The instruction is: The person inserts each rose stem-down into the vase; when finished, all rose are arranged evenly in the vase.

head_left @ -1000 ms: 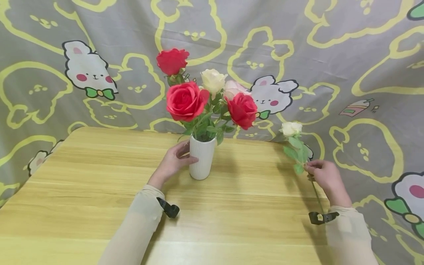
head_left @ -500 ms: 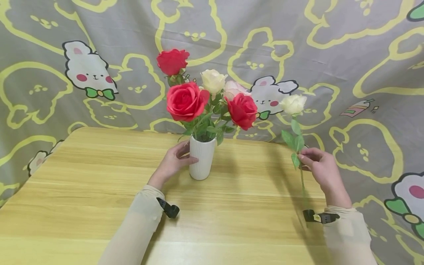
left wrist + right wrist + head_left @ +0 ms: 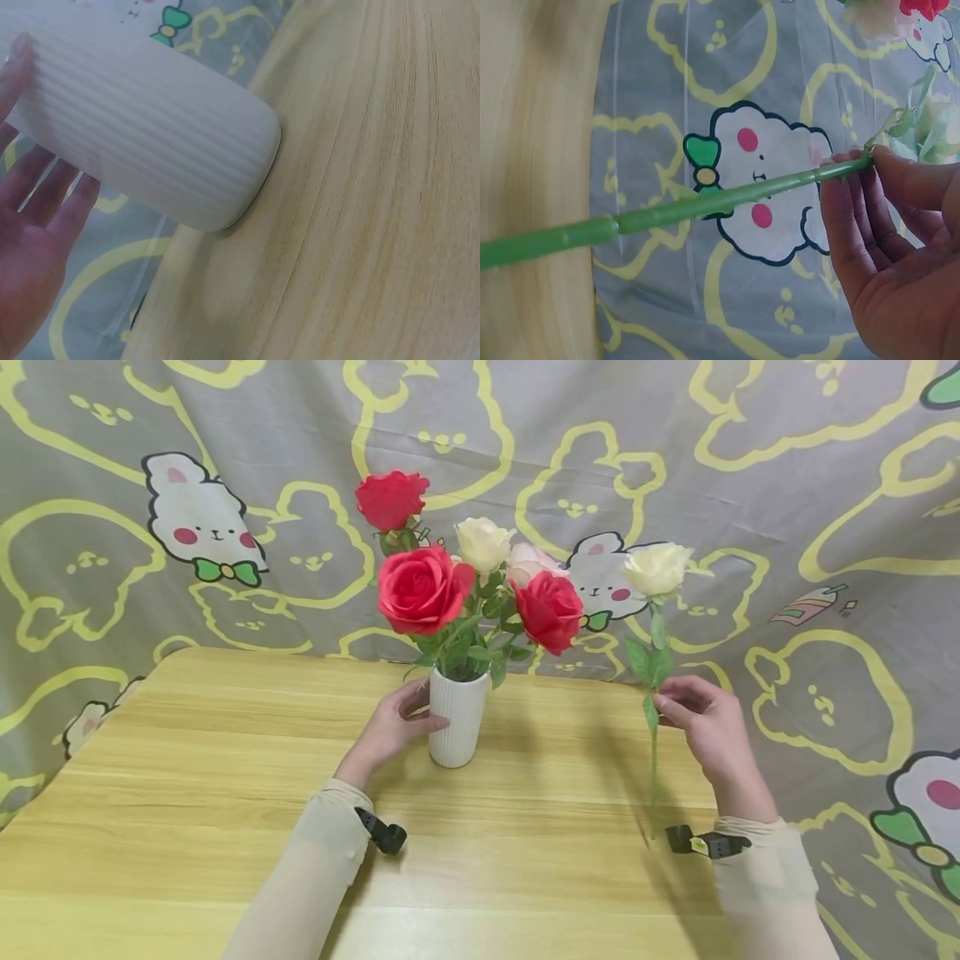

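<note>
A ribbed white vase (image 3: 457, 722) stands upright on the table with several roses in it. Three of its blooms are red, such as the big front red rose (image 3: 423, 589); a cream rose (image 3: 483, 543) and a pale pink rose (image 3: 532, 562) sit among them. My left hand (image 3: 393, 727) holds the vase from its left side, thumb across the front; the left wrist view shows the vase base (image 3: 247, 165) on the wood. Between thumb and fingers my right hand (image 3: 705, 718) pinches a single white rose (image 3: 657, 570) by its green stem (image 3: 667, 214), bloom up, to the right of the vase.
The wooden table (image 3: 225, 827) ends against a grey curtain (image 3: 300, 410) with yellow outlines and cartoon rabbits. This curtain also closes off both sides. Black wrist cameras are strapped to both sleeves.
My right hand has carried the white rose leftward and up, turning its bloom upright and its stem nearly vertical. My left hand and the vase have stayed in place.
</note>
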The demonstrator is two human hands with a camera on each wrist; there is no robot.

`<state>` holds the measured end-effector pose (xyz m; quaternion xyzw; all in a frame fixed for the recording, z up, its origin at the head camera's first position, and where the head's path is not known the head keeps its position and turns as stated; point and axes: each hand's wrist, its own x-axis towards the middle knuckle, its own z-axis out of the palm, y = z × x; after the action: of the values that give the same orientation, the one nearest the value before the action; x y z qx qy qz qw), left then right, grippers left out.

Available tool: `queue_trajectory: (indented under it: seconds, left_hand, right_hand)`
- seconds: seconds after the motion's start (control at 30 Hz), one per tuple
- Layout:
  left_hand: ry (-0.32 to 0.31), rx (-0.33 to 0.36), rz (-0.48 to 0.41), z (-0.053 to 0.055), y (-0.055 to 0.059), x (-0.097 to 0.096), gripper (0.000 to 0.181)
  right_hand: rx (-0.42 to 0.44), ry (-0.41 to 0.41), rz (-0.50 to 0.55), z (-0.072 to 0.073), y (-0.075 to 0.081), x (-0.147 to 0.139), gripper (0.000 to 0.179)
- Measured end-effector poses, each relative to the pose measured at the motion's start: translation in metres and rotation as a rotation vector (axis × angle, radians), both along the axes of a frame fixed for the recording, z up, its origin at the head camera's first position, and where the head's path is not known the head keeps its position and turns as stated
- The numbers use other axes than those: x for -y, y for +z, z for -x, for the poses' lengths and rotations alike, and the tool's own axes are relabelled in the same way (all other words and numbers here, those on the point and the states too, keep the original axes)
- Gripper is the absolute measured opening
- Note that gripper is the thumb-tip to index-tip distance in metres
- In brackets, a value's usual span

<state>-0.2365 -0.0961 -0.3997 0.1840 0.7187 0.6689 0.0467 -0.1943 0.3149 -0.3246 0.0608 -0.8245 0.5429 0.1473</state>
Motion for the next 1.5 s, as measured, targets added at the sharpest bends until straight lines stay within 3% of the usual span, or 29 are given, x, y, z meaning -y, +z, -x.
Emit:
queue_trajectory:
  seconds: [0.2, 0.33, 0.5, 0.67, 1.07, 1.5]
  left_hand:
    - [0.025, -0.027, 0.004, 0.014, -0.023, 0.002, 0.067]
    - [0.024, -0.035, 0.004, 0.014, -0.023, 0.002, 0.068]
    - [0.030, -0.033, 0.004, 0.014, -0.023, 0.002, 0.068]
    - [0.025, -0.042, -0.004, 0.013, -0.023, 0.001, 0.068]
    - [0.030, -0.035, -0.004, 0.013, -0.023, 0.001, 0.067]
    - [0.039, -0.030, -0.004, 0.013, -0.023, 0.001, 0.067]
  right_hand:
    - [-0.060, 0.034, 0.009, -0.001, 0.008, 0.012, 0.018]
    - [-0.120, 0.081, 0.124, -0.002, 0.012, 0.019, 0.011]
    - [-0.174, 0.128, 0.248, -0.002, 0.013, 0.026, 0.015]
    - [-0.198, 0.161, 0.286, -0.003, 0.014, 0.029, 0.016]
    - [-0.255, 0.157, 0.360, -0.011, 0.022, 0.041, 0.023]
    - [-0.307, 0.142, 0.390, -0.017, 0.028, 0.052, 0.014]
